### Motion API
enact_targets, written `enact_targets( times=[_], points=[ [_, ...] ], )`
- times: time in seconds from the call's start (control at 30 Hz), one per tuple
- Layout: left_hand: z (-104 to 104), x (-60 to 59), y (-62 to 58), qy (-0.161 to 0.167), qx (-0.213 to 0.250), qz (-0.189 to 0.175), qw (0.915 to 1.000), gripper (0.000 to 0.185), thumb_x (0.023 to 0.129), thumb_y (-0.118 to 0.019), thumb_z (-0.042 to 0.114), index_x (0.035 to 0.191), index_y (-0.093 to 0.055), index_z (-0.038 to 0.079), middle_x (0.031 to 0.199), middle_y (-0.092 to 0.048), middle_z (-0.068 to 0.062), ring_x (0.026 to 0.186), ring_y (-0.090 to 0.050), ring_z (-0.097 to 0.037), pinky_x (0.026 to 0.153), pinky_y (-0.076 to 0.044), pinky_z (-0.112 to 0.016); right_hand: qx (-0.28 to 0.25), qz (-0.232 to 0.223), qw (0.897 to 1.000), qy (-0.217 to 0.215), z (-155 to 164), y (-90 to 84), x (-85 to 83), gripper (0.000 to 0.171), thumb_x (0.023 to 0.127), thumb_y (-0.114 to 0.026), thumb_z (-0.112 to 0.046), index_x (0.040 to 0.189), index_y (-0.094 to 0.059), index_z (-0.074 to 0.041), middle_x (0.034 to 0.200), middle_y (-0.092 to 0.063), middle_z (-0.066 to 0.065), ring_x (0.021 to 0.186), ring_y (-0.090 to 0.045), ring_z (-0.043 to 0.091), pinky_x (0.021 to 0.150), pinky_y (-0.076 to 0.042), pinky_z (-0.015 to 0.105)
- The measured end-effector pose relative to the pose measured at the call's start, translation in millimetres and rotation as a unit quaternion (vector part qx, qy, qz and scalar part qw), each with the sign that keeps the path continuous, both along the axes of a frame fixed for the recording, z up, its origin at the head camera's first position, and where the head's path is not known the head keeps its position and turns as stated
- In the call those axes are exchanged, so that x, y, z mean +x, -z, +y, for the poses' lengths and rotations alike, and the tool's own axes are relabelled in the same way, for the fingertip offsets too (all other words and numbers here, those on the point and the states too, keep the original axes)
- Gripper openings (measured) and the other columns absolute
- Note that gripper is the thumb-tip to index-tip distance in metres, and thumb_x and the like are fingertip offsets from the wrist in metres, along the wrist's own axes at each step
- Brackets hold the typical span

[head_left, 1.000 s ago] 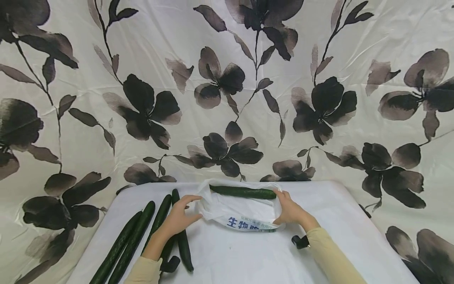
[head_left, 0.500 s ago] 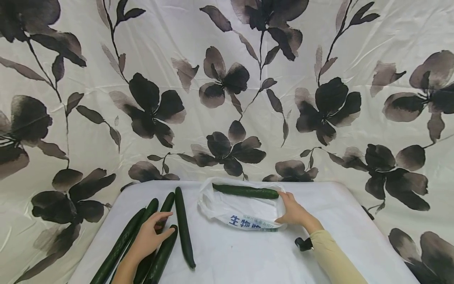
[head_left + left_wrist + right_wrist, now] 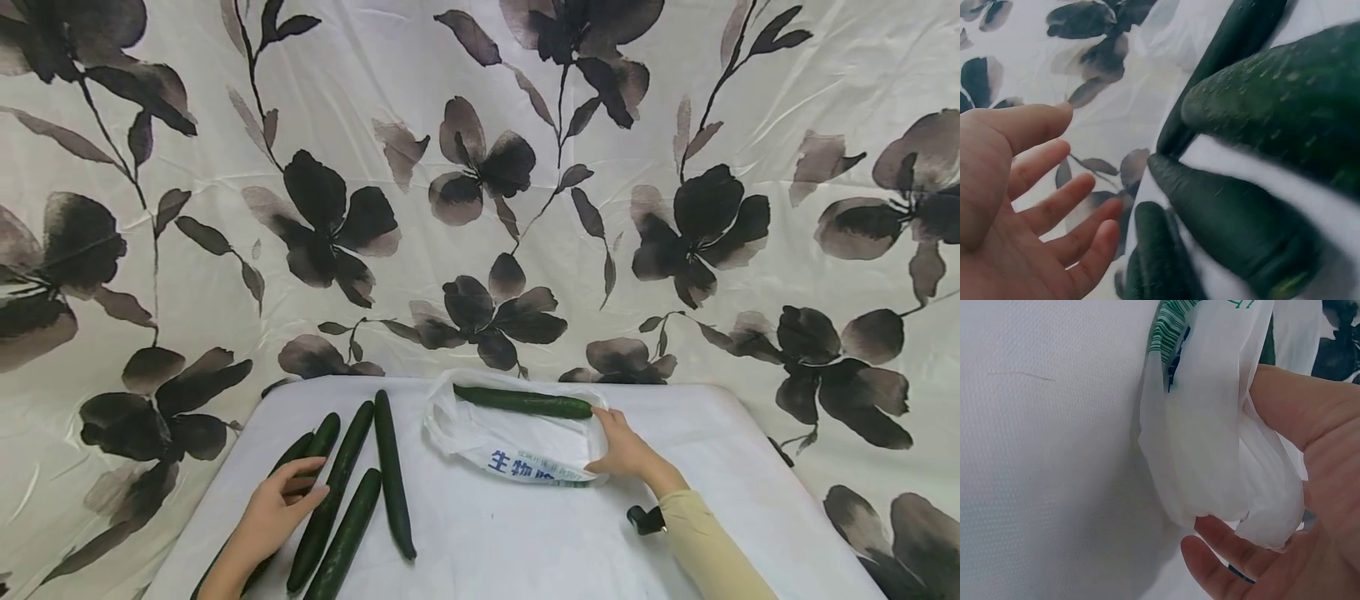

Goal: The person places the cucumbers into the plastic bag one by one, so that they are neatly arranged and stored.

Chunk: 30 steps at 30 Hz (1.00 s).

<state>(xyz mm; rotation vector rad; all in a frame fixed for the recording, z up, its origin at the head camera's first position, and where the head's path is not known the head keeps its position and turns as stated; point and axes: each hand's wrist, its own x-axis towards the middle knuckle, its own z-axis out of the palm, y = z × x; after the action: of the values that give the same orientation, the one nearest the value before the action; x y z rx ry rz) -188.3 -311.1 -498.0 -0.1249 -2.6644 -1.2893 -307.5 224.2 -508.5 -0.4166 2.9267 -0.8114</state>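
A white plastic bag (image 3: 517, 446) with blue print lies on the white table (image 3: 525, 550). One dark green cucumber (image 3: 525, 402) lies across the bag's far side. My right hand (image 3: 603, 442) grips the bag's right edge, and the right wrist view shows the bunched plastic (image 3: 1210, 456) between thumb and fingers. Several more cucumbers (image 3: 392, 475) lie side by side at the left. My left hand (image 3: 296, 487) hovers open over the leftmost of them, holding nothing. In the left wrist view its spread fingers (image 3: 1054, 206) are close beside the cucumber tips (image 3: 1229, 231).
A floral black-and-cream cloth (image 3: 480, 208) hangs behind and around the table. A small black strap piece (image 3: 647, 518) sits by my right sleeve. The table's rounded back edge (image 3: 675, 387) runs just behind the bag.
My left hand let go of the bag's left edge and moved left and toward me, over the loose cucumbers. The right hand stayed on the bag.
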Motion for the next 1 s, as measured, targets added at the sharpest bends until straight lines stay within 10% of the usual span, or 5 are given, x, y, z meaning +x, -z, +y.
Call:
enact_targets(
  times=[0.37, 1.0],
  points=[
    [4, -26.4, -12.4, -0.002, -0.035, -0.019, 0.9992, 0.045, 0.094, -0.066, 0.017, 0.134, -0.053, 0.002, 0.13, -0.051, -0.025, 0.112, -0.055, -0.045, 0.083, -0.052, -0.051, -0.003, -0.007, 1.0, 0.002, 0, -1.2, 0.6, 0.109, 0.068, -0.09, -0.02, 0.151, -0.022, 0.001, 0.144, -0.023, 0.036, 0.124, -0.04, 0.054, 0.1, -0.036, 0.061],
    [13, -99.9, 3.7, -0.005, -0.029, -0.072, 0.997, 0.054, 0.093, -0.066, 0.016, 0.138, -0.045, -0.005, 0.134, -0.045, -0.034, 0.116, -0.051, -0.049, 0.09, -0.046, -0.057, -0.004, -0.012, 1.0, 0.005, -6, 1.9, -0.7, 0.108, 0.071, -0.088, -0.023, 0.15, -0.019, 0.003, 0.145, -0.023, 0.035, 0.127, -0.037, 0.053, 0.102, -0.034, 0.06]
  ],
)
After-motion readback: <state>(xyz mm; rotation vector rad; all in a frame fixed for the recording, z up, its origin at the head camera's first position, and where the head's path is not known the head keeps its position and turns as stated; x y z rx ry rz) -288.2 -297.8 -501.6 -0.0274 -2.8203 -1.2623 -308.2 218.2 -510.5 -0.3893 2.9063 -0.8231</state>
